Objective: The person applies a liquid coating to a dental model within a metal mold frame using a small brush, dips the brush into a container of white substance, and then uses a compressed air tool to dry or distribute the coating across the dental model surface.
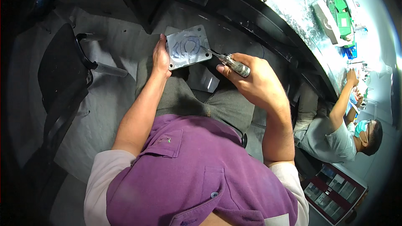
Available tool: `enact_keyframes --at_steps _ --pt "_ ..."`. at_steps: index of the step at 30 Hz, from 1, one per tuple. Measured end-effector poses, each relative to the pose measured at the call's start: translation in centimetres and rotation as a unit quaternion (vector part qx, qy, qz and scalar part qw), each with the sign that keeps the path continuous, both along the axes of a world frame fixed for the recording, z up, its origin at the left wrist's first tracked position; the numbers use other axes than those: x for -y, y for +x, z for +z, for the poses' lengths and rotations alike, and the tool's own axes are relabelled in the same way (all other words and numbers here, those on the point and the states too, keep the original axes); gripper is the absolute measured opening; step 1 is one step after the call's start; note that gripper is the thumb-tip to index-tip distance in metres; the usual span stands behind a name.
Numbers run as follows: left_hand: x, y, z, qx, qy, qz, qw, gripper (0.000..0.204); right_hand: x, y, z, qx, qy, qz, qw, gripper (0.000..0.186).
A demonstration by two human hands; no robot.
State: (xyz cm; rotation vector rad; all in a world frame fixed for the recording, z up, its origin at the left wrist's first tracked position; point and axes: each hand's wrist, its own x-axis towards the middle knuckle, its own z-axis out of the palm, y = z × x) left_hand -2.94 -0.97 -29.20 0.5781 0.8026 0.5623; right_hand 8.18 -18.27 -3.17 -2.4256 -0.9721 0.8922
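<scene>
The person's left hand point(160, 60) grasps a silver-grey, roughly square metal plate point(178, 60) with rounded corners, dark corner holes and a ring-shaped marking on its face, its fingers closed along the left edge. The plate is held up in the air above the grey-green trousers point(176, 96) on the person's lap, face turned upward and slightly tilted, well apart from the long dark-framed desk point(284, 0) with a pale, mottled top at the upper right. The right hand point(263, 81) is wrapped around a grey, barrel-shaped hand tool point(238, 67) with a thin pointed shank, the fingers clenched on its thick body. The shank runs toward the plate's right side, its tip over the face between the ring and the right edge; whether it touches the metal cannot be told from this view. The step in hand looks like detail work on the plate's surface, with the left side steadying and the right side guiding the tool. The next move would seem to call for a firm left grip that keeps the plate from rocking, and a light, controlled stroke that follows the curve without slipping toward the supporting fingers.
</scene>
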Motion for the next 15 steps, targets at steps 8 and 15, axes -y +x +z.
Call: enact_keyframes --at_steps 8,15 --pt "0.0 -0.3 0.2 0.017 0.043 -0.042 0.998 0.058 0.1 0.9 0.6 0.041 0.055 0.028 0.997 0.035" --pt "0.3 -0.2 0.7 0.009 0.053 -0.051 0.997 0.059 -1.3 0.1 0.3 0.037 0.019 0.054 0.998 0.037"
